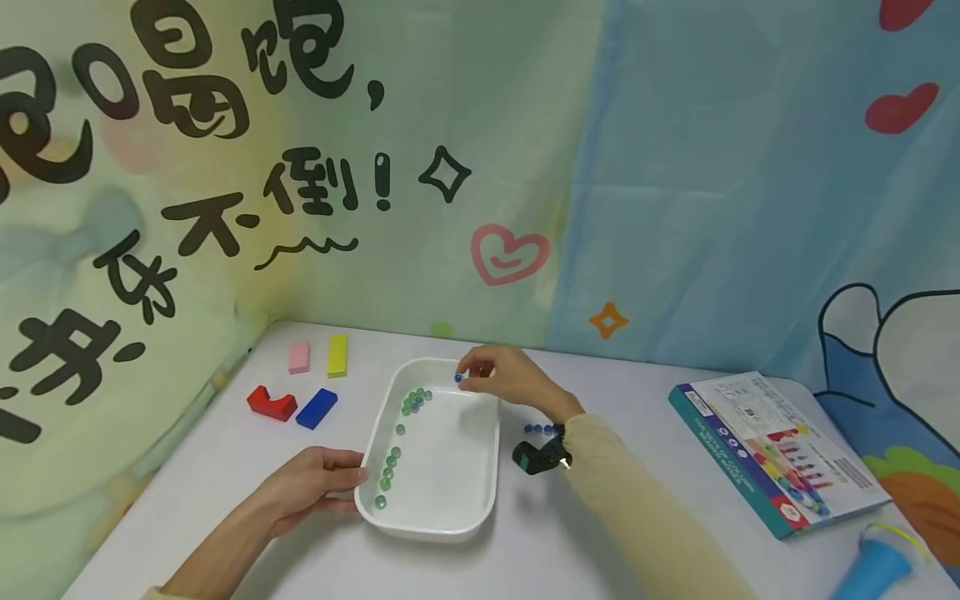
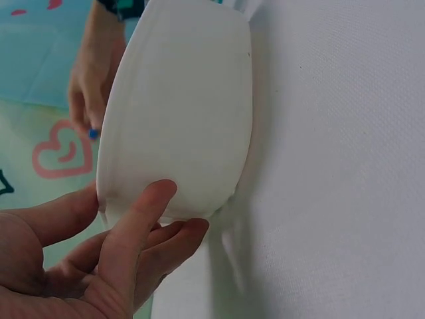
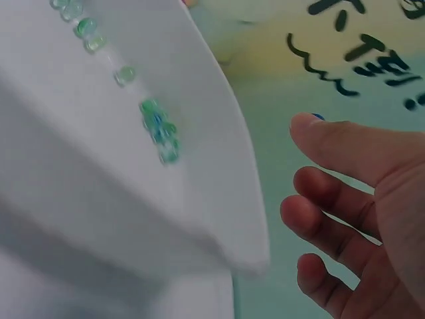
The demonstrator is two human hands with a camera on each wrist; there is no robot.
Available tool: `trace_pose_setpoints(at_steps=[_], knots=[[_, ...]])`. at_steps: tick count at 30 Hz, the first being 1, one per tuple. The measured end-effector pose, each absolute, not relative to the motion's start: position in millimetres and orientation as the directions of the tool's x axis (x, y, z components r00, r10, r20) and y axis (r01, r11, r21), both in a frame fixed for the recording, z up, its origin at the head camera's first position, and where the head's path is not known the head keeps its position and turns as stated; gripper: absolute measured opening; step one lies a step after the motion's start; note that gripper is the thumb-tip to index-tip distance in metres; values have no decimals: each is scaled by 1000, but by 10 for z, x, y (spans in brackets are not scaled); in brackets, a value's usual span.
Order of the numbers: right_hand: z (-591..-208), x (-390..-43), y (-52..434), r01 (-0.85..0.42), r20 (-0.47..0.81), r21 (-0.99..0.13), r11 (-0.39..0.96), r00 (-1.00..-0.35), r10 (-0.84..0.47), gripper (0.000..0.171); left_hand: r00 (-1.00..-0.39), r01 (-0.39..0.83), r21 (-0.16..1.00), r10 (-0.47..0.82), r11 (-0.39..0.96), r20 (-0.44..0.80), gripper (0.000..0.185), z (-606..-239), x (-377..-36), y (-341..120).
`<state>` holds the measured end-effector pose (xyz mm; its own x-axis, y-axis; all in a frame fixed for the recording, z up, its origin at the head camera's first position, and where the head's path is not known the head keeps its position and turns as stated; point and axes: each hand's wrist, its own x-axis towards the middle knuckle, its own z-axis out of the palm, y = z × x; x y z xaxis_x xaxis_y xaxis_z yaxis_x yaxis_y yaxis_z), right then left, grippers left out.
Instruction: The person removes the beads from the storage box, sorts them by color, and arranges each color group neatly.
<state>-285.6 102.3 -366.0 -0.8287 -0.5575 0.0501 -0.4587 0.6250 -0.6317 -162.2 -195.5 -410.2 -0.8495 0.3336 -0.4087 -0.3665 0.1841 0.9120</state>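
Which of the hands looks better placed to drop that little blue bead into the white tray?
Right hand: it pinches the small blue bead over the white plastic tray's far rim. Left hand grips the near end.

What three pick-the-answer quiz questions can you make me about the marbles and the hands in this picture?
1. Where is the blue marble that the right hand pinches?
A. over the white tray's far rim
B. on the book
C. beside the red block

2. What colour is the block nearest the pink block?
A. black
B. yellow
C. orange

3. What is the left hand doing?
A. lying flat away from the tray
B. lifting a block
C. gripping the tray's near left edge

Answers: 1 A, the fingertips sit above the far rim. 2 B, the yellow block lies beside it. 3 C, fingers curl round the rim.
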Motion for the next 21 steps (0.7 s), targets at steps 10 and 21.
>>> trace_pose_setpoints(at_steps=[10,21], knots=[[-3818,-2781,2274,-363,20,-560,744,-904,-426,21,-853,-369,912,325,181,-409,60,-4106,-1609,-1993],[-4247,-2547,2958,-282,-57,-529,800,-929,-365,17,-852,-374,908,317,187,-416,59,-4125,-1621,-1985]])
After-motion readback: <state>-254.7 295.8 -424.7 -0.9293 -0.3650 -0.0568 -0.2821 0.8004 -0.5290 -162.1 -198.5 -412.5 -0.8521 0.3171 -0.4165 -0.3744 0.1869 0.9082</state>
